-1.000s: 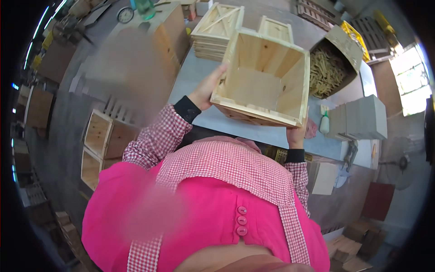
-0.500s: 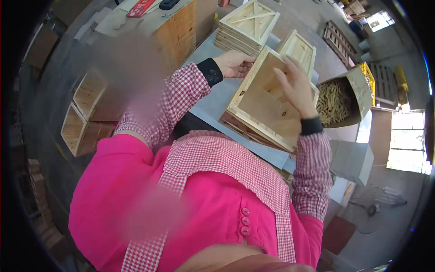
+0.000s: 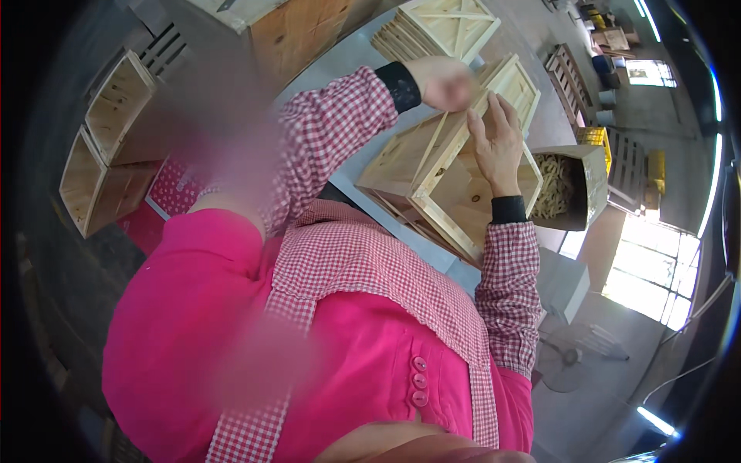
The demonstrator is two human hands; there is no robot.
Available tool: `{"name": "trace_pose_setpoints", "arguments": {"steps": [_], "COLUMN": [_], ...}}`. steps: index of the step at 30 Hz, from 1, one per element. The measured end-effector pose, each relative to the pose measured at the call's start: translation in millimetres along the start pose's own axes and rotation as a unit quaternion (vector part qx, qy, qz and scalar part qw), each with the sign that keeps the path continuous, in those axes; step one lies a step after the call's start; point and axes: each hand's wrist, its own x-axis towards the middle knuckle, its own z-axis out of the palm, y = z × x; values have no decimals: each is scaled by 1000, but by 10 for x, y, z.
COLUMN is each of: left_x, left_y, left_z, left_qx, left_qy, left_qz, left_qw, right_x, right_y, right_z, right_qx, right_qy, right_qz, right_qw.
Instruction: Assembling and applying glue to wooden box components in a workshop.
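Note:
A pale wooden crate [image 3: 401, 154] with a diagonal brace on its side lies tilted on the table, its open mouth turned toward my right side. My left hand [image 3: 444, 83] is at the crate's far upper edge, its fingers bent and partly blurred. Against the far end of the rim rests my right hand [image 3: 498, 147], fingers stretched out and thumb apart, nothing visibly held. Behind the crate stands another wooden crate [image 3: 519, 89] with a framed panel.
A stack of braced wooden panels [image 3: 463, 27] lies at the table's [image 3: 340, 62] far end. To the right is a cardboard box [image 3: 590, 185] of tan strips [image 3: 552, 185]. Two open wooden boxes [image 3: 120, 104] stand at left. Farther off are a pallet [image 3: 567, 85] and a fan [image 3: 570, 357].
The crate has turned, so its braced side now shows. My left hand has moved right and up along it. My right hand has come from over the opening to the far rim.

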Motion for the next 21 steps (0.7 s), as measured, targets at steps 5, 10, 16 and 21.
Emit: {"name": "trace_pose_setpoints", "arguments": {"steps": [5, 10, 16, 21], "left_x": [177, -20, -369, -632], "left_y": [110, -108, -481, -884], "left_z": [-9, -148, -286, -382], "left_qx": [87, 136, 115, 53], "left_qy": [-101, -89, -55, -61], "left_qz": [-40, 8, 35, 49], "left_qw": [990, 987, 991, 995], "right_x": [-63, -57, -129, -259], "right_y": [20, 32, 9, -10], "right_z": [8, 17, 61, 98], "right_qx": [22, 24, 12, 30], "right_qy": [-3, -2, 1, -13], "right_qz": [16, 26, 31, 32], "right_qw": [1000, 999, 999, 999]}}
